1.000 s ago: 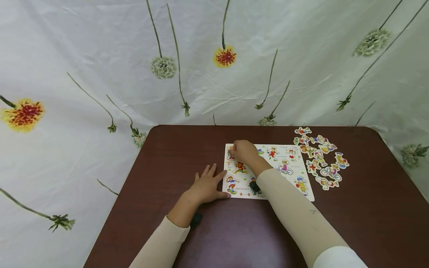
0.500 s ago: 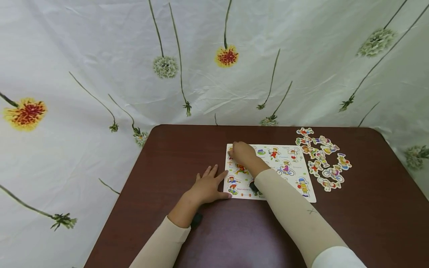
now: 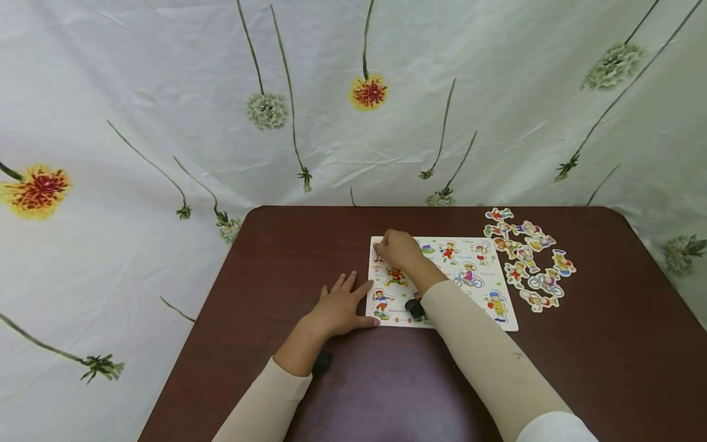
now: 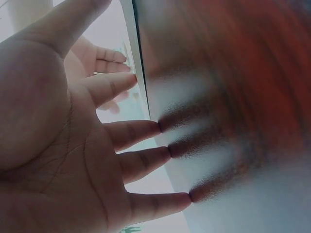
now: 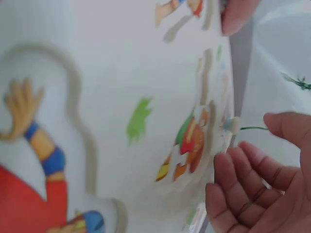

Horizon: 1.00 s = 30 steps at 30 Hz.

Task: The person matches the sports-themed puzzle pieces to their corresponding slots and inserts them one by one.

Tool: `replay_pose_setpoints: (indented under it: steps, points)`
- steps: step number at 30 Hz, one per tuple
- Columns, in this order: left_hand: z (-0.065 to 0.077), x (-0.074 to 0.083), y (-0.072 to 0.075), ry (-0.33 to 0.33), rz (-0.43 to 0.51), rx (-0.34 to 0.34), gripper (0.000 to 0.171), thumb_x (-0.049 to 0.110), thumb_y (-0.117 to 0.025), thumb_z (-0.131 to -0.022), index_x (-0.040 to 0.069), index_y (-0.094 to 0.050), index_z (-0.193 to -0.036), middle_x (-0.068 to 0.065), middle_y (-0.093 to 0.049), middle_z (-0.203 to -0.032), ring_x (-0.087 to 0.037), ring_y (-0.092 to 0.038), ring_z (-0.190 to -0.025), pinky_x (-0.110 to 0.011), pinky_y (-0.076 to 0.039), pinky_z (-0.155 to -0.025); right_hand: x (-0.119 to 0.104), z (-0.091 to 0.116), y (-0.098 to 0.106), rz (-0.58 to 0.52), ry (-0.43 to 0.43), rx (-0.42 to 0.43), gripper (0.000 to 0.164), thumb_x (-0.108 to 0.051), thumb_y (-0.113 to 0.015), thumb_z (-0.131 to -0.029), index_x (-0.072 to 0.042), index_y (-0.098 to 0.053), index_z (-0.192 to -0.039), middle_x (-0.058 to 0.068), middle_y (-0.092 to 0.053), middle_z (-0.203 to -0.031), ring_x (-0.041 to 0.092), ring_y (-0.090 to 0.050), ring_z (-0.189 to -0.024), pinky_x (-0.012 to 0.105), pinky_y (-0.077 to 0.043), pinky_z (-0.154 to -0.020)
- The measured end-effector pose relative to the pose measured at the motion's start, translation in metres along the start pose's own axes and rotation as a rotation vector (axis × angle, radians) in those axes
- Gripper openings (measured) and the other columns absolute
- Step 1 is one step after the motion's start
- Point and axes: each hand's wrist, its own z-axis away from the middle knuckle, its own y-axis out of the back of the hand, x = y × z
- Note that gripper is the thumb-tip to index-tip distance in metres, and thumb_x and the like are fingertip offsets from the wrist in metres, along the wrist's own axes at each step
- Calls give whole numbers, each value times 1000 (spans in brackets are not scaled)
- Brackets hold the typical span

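Observation:
A white puzzle board (image 3: 431,248), printed with sports figures in shallow recesses, lies on the table. My left hand (image 3: 335,310) is spread at its left edge, thumb at the near corner, index fingertip at the side and other fingertips on the tabletop. In the left wrist view, nothing lies between the fingers of my left hand (image 4: 92,145). My right hand (image 3: 399,248) reaches over the upper left corner, covering part of a figure there. In the right wrist view my right hand (image 5: 265,179) has loosely bent fingers near the board surface, thumb apart, beside a small pale knob-like bit (image 5: 234,125).
Several cut-out figure pieces (image 3: 525,258) lie loosely grouped right of the board on the dark brown table (image 3: 309,239). A white cloth (image 3: 331,141) with printed flowers hangs behind. A small black device (image 3: 415,308) is under my right wrist, over the board.
My right hand stays at the board's upper left corner, its wrist turning slightly so that more of the black device shows. My left hand keeps its place; the head view shifts a little.

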Motion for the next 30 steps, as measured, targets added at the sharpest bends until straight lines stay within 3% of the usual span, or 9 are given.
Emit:
replay_pose_setpoints:
  steps: [6,12,18,30]
  points:
    - [-1,-2,-3,-3,5,-3,88,60,-72,-86,29,-35,-159,-19,-18,-169,-41,-14,-157,-75,-17,-116,12,6,5,-104,-37,62,36,-39,-56,-103,-7,-61,-118,13,-70,-113,27,-64,-92,41,-52,-82]
    - [-2,-3,-3,-1,13,-4,87,60,-73,-86,29,-36,-159,-18,-19,-169,-41,-14,-157,-75,-16,-116,38,18,22,-194,-19,140,33,-38,-56,-103,-7,-62,-114,11,-65,-104,25,-60,-84,37,-48,-73]
    - [-2,-5,-1,5,14,-12,88,60,-73,-86,29,-35,-159,-17,-17,-169,-39,-13,-158,-75,-13,-117,62,28,38,-248,-19,189,35,-38,-53,-104,-5,-61,-113,15,-65,-110,30,-61,-95,43,-49,-84]
    - [-2,-10,-2,-10,33,-6,87,58,-73,-86,30,-35,-159,-15,-17,-170,-37,-13,-158,-76,-12,-116,94,56,56,-292,-45,289,35,-35,-54,-104,-4,-60,-118,18,-65,-111,33,-62,-99,41,-49,-81]
